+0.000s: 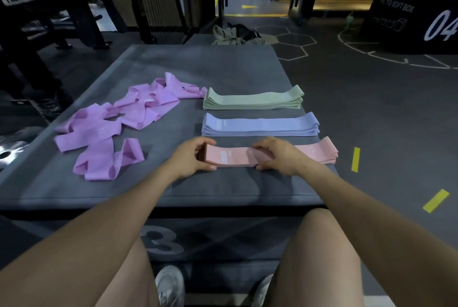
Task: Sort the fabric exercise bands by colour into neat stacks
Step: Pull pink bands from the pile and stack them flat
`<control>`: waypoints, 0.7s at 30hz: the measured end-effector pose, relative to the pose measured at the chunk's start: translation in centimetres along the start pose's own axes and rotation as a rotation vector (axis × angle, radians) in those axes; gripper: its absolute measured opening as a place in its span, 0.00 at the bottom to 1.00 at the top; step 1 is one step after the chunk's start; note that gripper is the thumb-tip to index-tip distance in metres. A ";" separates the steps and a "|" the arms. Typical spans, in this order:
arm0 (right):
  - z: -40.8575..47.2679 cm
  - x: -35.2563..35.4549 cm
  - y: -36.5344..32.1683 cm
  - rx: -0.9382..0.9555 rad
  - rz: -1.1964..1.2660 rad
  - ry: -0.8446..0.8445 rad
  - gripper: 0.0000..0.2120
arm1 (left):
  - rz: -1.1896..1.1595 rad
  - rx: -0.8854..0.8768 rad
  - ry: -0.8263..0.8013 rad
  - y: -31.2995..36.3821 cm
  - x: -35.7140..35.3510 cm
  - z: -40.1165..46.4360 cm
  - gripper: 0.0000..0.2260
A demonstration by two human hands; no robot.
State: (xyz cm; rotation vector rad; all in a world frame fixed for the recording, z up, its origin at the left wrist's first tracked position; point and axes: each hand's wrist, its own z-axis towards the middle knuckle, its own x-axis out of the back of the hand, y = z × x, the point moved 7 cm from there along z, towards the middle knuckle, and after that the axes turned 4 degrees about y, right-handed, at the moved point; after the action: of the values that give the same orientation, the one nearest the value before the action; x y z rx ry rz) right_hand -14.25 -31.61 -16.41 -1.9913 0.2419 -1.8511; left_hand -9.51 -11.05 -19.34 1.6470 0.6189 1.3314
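Pink stack (270, 155) of flat woven bands, nearest edge of grey padded tabletop (223, 190). Left end gripped by left hand (190, 158), fingers (207, 143) curled over top, thumb below. Right hand (275, 155) pressing mid-stack, fingers bent. Behind: lavender-blue stack (260, 126), then green stack (252, 99). Left: loose, twisted lilac bands (119, 123).

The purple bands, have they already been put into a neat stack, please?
No, the purple bands lie loose and tangled, left of the neat green stack and blue stack.
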 end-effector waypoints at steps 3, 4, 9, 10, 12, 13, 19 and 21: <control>0.0 0.0 -0.1 0.000 0.005 -0.002 0.30 | -0.002 -0.002 -0.004 0.0 0.1 0.0 0.29; 0.0 0.0 -0.2 0.001 0.001 -0.004 0.30 | -0.002 0.000 -0.011 0.1 0.0 0.0 0.30; -0.2 0.1 -0.7 0.009 -0.029 0.020 0.34 | 0.033 -0.023 -0.011 0.8 0.0 0.0 0.30; -0.2 0.1 -0.7 0.010 -0.045 0.049 0.33 | 0.066 -0.035 -0.005 0.7 0.1 0.1 0.29; -0.4 0.2 -0.9 0.014 -0.085 0.114 0.30 | 0.125 -0.048 0.019 0.6 0.2 0.1 0.27; -0.5 0.2 -1.0 0.017 -0.105 0.135 0.28 | 0.139 -0.050 0.034 0.4 0.2 0.1 0.26; -0.9 0.0 -1.5 -0.031 -0.096 0.106 0.25 | 0.202 -0.042 0.066 0.7 0.1 0.0 0.28; -0.8 0.3 -2.0 -0.035 -0.106 0.109 0.22 | 0.198 -0.048 0.060 1.2 0.3 -0.4 0.31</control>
State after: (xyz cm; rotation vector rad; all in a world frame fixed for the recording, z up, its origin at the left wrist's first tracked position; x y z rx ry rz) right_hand -15.35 -30.04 -15.32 -1.9631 0.2048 -2.0377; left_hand -10.00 -11.28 -18.14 1.6675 0.4640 1.5304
